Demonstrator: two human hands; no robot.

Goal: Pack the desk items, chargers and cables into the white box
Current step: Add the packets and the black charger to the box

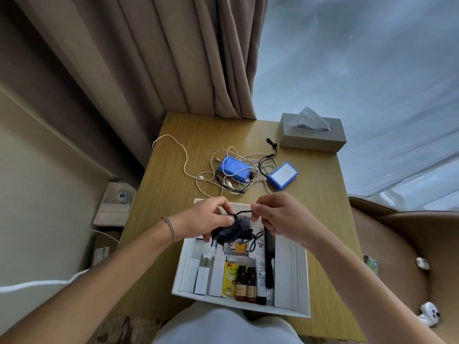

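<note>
Both hands raised, forearms converging; left hand [210,219] fingers curled gripping, right hand [278,214] pinching with fingertips.

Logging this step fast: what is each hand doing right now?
Left hand: grips the black charger above the white box.
Right hand: pinches the charger's black cable.

White box [301,276] sits open at the bench's near edge, with small bottles, a black comb [269,254] and white cartons packed upright inside. Black charger [229,232], cable wound round it, held above the box. Beyond it: blue battery pack [234,170] (tangled in cables) and blue-edged charger [283,177].
</note>
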